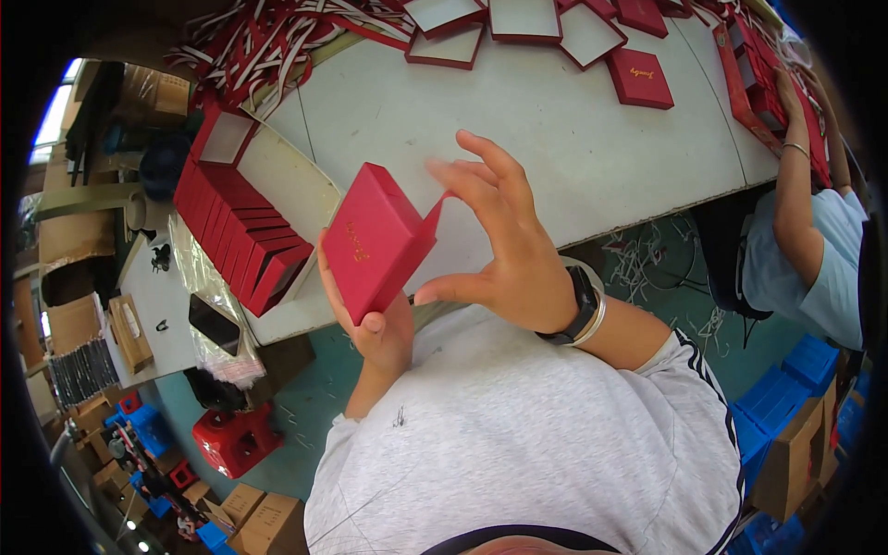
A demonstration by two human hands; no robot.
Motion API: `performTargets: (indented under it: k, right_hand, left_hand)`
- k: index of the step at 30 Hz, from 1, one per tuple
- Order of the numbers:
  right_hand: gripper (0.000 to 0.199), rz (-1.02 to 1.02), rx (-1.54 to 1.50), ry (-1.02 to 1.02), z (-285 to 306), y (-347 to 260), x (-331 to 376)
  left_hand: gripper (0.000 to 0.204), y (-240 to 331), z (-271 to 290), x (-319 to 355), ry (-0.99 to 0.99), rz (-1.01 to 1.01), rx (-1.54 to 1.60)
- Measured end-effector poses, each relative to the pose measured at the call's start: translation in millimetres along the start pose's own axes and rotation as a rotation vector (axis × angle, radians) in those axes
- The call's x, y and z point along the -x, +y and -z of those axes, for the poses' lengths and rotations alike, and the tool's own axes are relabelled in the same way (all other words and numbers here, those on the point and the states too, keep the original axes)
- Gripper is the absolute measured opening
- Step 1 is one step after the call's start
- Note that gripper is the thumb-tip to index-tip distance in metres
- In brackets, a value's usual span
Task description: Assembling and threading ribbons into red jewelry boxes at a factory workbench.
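One red box point(375, 240) sits tilted above the table point(555, 139) edge, gripped from below by the left hand point(375, 324), thumb on its near corner to steady it. Open and holding nothing, the right hand point(504, 245) spreads its fingers beside the lid. Finished boxes point(245, 236) stand in a row to the left; open trays point(518, 28) lie farther off.

Worktop point(592, 139): bare middle ahead of hands, open passage. Far edge blocked by open red trays point(527, 23) and closed red box point(640, 78). Left flank: stacked red boxes point(242, 231). Right flank: co-worker's arm point(795, 185).
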State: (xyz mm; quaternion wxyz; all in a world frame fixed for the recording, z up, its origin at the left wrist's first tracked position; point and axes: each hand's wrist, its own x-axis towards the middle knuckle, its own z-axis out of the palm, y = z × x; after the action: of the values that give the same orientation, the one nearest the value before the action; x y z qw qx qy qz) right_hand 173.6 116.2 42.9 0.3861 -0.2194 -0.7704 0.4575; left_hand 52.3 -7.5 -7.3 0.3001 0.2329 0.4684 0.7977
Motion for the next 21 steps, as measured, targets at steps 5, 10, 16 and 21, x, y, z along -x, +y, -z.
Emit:
performTargets:
  k: [5, 10, 16, 21]
  right_hand:
    - [0.072, -0.137, -0.283, 0.134, -2, -5, -1]
    - [0.044, -0.494, -0.689, -0.350, 6, 6, 4]
    - [0.031, -0.728, -1.176, -0.398, 0, -5, 7]
    - [0.031, -0.670, -1.286, -0.481, 3, -1, 10]
  left_hand:
    - [0.099, 0, -2, 4, 0.002, 0.015, 0.059]
    - [0.102, -2, -1, 3, 0.025, -0.048, 0.114]
    - [0.116, -4, -6, 6, -0.044, 0.074, 0.106]
    - [0.122, -12, 3, 5, -0.127, 0.089, 0.106]
